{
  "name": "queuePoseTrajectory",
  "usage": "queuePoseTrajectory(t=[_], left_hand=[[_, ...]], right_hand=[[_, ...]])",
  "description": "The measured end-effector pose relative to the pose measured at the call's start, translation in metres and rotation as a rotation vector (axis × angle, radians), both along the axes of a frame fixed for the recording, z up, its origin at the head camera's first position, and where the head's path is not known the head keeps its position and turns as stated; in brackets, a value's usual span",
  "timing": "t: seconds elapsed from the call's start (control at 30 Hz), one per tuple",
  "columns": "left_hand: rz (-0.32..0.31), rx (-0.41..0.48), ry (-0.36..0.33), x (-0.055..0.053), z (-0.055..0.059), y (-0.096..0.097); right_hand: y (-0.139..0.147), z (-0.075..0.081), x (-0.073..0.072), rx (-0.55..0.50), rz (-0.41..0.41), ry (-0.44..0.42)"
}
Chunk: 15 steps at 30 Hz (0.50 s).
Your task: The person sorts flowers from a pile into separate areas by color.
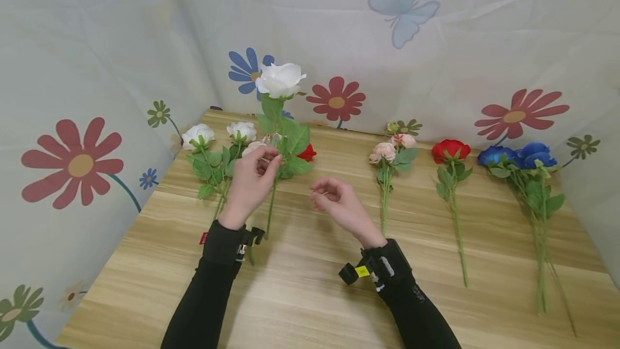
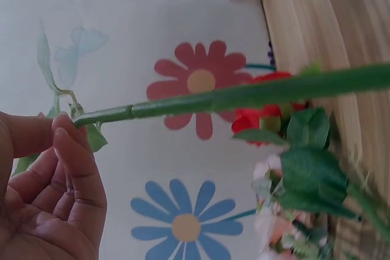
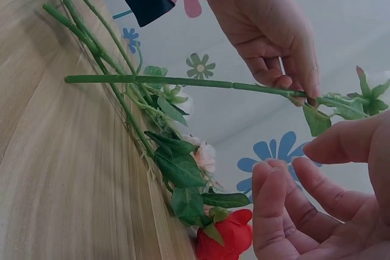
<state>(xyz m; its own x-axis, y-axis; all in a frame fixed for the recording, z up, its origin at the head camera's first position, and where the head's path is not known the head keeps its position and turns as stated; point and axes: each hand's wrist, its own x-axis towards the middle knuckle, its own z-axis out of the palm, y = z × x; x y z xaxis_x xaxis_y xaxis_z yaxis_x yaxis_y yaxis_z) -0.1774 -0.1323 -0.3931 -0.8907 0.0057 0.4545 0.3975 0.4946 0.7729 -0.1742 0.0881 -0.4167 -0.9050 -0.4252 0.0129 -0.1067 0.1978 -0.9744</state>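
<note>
Upright above the table is a white rose (image 1: 280, 81) with green leaves. My left hand (image 1: 249, 182) pinches its stem (image 2: 244, 98) between thumb and fingertips, just below the leaves. The stem's lower end hangs free in the right wrist view. To the right of it, my right hand (image 1: 344, 206) is raised over the table with loosely curved fingers and holds nothing. Behind the left hand lie white roses (image 1: 198, 136), partly hidden pale pink flowers (image 3: 206, 155) and a red rose (image 3: 225, 235).
On the wooden table (image 1: 310, 295), pink roses (image 1: 384, 152), a red rose (image 1: 450, 151) and blue roses (image 1: 535, 155) lie toward the right, stems pointing to the front. A floral-printed curtain (image 1: 310, 26) hangs at the back and sides.
</note>
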Motion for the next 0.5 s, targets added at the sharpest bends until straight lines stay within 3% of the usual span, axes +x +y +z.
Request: queuePoseTrajectory(t=[0.23, 0.5], left_hand=[[-0.082, 0.098, -0.109, 0.0, -0.005, 0.01], [-0.149, 0.224, -0.236, -0.003, -0.009, 0.018]], right_hand=[[0.002, -0.004, 0.001, 0.051, 0.031, -0.001], [0.003, -0.007, 0.004, 0.173, 0.173, 0.059]])
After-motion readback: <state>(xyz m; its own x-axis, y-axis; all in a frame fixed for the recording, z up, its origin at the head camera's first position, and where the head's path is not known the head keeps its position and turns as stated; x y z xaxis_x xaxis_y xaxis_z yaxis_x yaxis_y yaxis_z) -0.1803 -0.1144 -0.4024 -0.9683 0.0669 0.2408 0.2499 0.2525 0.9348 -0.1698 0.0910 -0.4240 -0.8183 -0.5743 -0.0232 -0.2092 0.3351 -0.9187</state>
